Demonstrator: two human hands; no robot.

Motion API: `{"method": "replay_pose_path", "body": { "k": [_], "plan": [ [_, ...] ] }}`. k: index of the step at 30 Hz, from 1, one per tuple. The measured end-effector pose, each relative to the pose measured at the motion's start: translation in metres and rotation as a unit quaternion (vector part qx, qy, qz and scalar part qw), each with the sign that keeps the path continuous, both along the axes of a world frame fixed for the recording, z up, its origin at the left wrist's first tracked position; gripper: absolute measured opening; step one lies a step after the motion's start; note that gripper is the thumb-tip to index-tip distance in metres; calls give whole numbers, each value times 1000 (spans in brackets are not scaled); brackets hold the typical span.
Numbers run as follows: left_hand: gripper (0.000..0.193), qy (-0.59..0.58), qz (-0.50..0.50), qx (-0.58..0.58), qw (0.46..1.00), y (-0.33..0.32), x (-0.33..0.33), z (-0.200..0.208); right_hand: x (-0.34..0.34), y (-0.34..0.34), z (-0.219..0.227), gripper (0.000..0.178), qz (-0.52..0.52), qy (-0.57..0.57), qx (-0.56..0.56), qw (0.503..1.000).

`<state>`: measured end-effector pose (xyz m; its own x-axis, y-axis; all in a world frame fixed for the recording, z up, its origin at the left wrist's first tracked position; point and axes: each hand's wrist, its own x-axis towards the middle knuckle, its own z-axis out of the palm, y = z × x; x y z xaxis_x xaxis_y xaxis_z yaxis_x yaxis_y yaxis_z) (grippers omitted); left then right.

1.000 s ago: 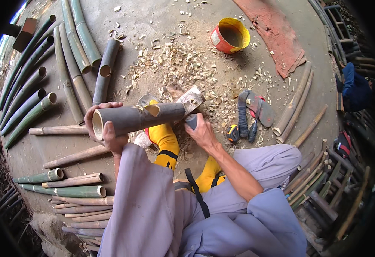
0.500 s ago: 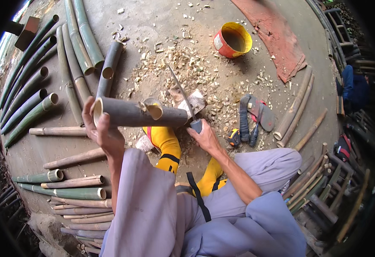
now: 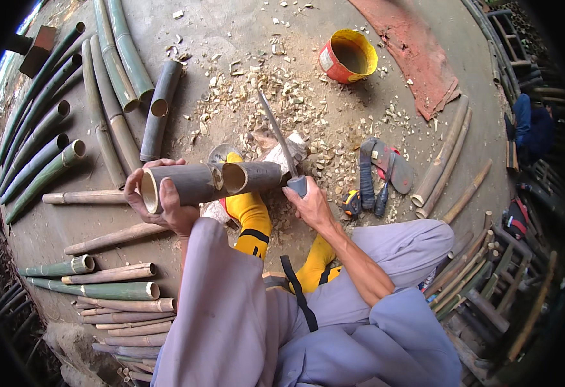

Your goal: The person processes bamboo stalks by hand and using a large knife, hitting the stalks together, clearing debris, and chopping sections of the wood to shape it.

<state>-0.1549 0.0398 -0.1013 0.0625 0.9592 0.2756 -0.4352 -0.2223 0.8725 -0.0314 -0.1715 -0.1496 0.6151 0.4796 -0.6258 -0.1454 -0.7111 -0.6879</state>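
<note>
My left hand point(image 3: 169, 205) grips the open left end of a thick dark bamboo tube point(image 3: 189, 182), thumb on the near side and fingers behind. A round notch point(image 3: 234, 178) cut in the tube's wall faces up toward me. The tube lies crosswise, its right end by a pale wooden block point(image 3: 289, 153). My right hand point(image 3: 313, 206) is closed round the grey handle of a long knife point(image 3: 276, 129), whose blade points away and slightly left, just beyond the tube's right end. Another dark notched bamboo tube point(image 3: 165, 93) lies on the ground at the far left.
Pale wood chips point(image 3: 282, 90) litter the ground ahead. A red and yellow bucket point(image 3: 348, 57) holds murky liquid. At right lie a tape measure point(image 3: 352, 203), a hatchet-like tool with a wrapped handle point(image 3: 367, 171) and a reddish cloth point(image 3: 418, 64). Bamboo poles point(image 3: 95, 291) line the left.
My left hand has rolled the tube so its notch faces me more, and its left end has come slightly nearer. The knife stays in my right hand, nearly in place.
</note>
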Motion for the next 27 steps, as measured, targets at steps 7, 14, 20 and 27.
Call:
{"method": "replay_pose_path", "body": {
  "k": [7, 14, 20, 27],
  "plan": [
    [57, -37, -68, 8, 997, 2, -8, -13, -10, -6, -1, 29, 47, -286, 259, 921],
    [50, 137, -34, 11, 990, 33, -69, -45, 7, -15, -19, 44, 25, 29, 27, 999],
    [90, 564, -232, 214, 763, 38, -66, -21, -6, -24, -55, 44, 20, -58, 23, 998],
    [68, 641, -189, 196, 718, 58, -9, -100, -8, -16, -54, 45, 32, -65, 47, 996]
  ]
}}
